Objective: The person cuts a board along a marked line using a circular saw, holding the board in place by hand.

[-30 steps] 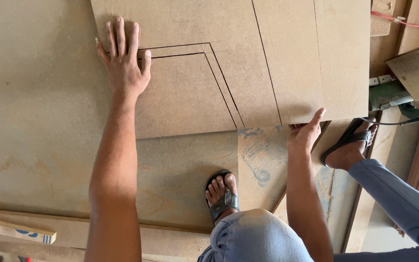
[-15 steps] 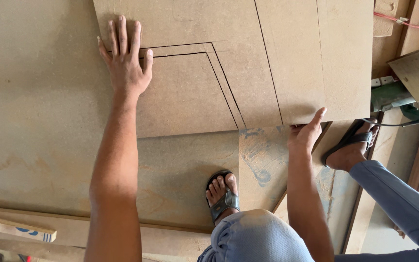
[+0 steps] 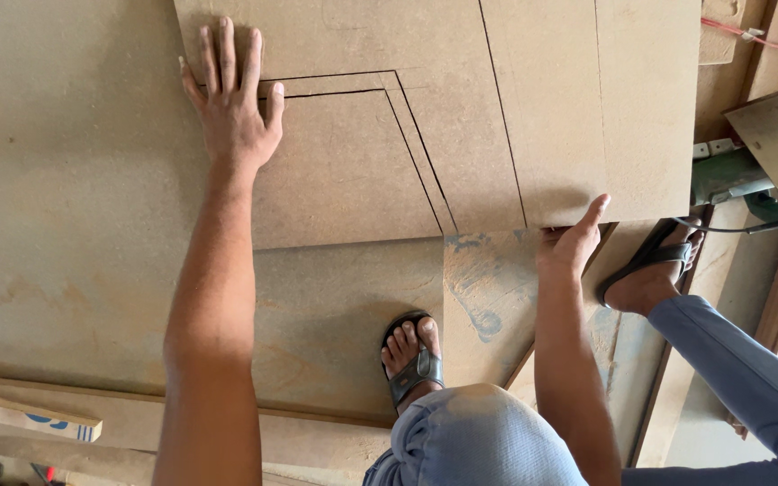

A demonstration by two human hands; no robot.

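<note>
Left hand lies flat, fingers spread wide, palm pressing the top face of the fibreboard panel near its left edge. Right hand pinches the panel's near edge, thumb on top, fingers curled under. The panel lies on a larger board spread over the floor, reaching away from both hands. To do this well: keep the flat palm's pressure even, lift lightly at the gripped edge, keep it square. Panel is matte tan, smooth, dusty, scored with thin dark angled cut lines. Sandalled foot sits between the forearms; green power tool lies right of the right hand.
</note>
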